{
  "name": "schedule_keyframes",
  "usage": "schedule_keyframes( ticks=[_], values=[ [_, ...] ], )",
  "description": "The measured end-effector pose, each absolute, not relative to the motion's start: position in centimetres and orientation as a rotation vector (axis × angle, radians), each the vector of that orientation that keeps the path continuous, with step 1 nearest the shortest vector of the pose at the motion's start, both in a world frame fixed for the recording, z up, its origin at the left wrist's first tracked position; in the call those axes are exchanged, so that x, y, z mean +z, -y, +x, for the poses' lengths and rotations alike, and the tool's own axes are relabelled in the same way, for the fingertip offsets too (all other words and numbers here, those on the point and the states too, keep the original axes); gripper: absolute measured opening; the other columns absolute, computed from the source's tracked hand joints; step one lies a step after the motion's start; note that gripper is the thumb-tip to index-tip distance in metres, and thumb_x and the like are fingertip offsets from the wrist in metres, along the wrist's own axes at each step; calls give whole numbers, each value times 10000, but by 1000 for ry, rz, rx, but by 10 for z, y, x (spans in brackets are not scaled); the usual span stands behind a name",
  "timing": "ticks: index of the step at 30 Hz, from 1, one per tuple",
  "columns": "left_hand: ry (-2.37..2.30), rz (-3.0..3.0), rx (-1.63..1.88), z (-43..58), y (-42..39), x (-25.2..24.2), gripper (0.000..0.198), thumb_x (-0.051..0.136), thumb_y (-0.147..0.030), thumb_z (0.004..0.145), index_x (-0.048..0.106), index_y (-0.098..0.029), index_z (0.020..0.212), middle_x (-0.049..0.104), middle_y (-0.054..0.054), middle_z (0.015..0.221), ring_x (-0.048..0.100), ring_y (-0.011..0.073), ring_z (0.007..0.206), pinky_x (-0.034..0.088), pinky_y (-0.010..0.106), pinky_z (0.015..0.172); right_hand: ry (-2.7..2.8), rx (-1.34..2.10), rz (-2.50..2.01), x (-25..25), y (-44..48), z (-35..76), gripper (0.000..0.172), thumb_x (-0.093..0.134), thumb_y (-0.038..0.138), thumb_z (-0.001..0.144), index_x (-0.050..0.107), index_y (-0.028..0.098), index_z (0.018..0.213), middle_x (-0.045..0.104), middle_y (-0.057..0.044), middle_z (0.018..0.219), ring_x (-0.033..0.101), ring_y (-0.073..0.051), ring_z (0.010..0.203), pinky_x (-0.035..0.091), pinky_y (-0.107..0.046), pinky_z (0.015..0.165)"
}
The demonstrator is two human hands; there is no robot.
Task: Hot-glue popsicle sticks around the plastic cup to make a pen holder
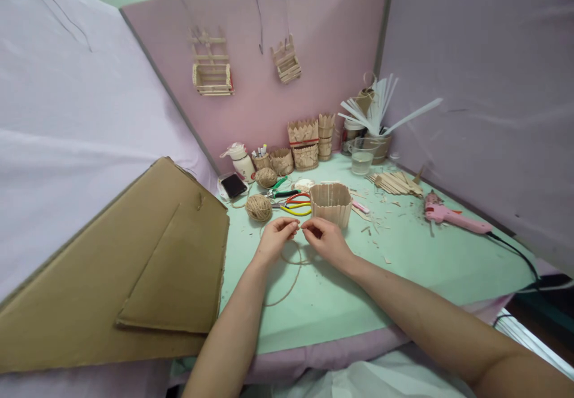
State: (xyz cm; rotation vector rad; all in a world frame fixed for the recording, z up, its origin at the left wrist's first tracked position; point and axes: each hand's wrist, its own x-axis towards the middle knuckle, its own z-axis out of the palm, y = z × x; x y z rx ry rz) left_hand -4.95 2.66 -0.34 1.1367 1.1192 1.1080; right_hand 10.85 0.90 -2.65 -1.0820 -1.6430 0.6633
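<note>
Jute twine (pixel 293 281) runs in loose loops over the green tabletop below my hands. My left hand (pixel 278 235) is closed in a pinch on the twine, its fingertips almost meeting those of the other hand. My right hand (pixel 326 239) also pinches the twine, thumb against fingers. Just behind that hand stands a round wooden-stick basket (pixel 332 202), upright. A ball of twine (pixel 259 208) lies beyond my left hand, with a second twine ball (pixel 266 177) farther back. Yellow-and-red-handled pliers (pixel 296 205) and green-handled pliers (pixel 283 191) lie between the balls and the basket.
A pink glue gun (pixel 457 216) with a black cord lies at right. Wooden sticks (pixel 397 183), a cup of water (pixel 362 159) and small stick containers (pixel 305 158) stand or lie at the back. Cardboard sheets (pixel 174 272) cover the left side; a phone (pixel 234 186) rests beyond them.
</note>
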Motion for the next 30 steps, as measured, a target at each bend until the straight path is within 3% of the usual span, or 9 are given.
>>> schedule_keyframes(
  ticks=[7,14,30],
  values=[
    [-1012,1033,1080,-52,-25,-4,421,868,-463,574,679,-154,789,618,13,744,527,96,664,433,231,637,1637,717,-1086,-25,-9,109,139,557,250,848,688,206,827,688,-30,764,591,-159,669,457,-282,644],
    [-999,1122,1009,-52,-25,1,443,867,-501,555,635,-160,717,552,-27,649,452,75,584,373,223,584,1635,721,-1085,-25,-10,110,140,556,263,873,679,212,829,677,-28,800,592,-165,727,443,-282,686],
    [-1081,1256,824,-56,-23,3,453,855,-476,585,646,-145,812,616,-11,671,523,97,603,393,245,607,1629,732,-1093,-25,-10,110,77,580,269,874,623,206,864,630,-20,812,580,-164,760,443,-284,691]
  ],
)
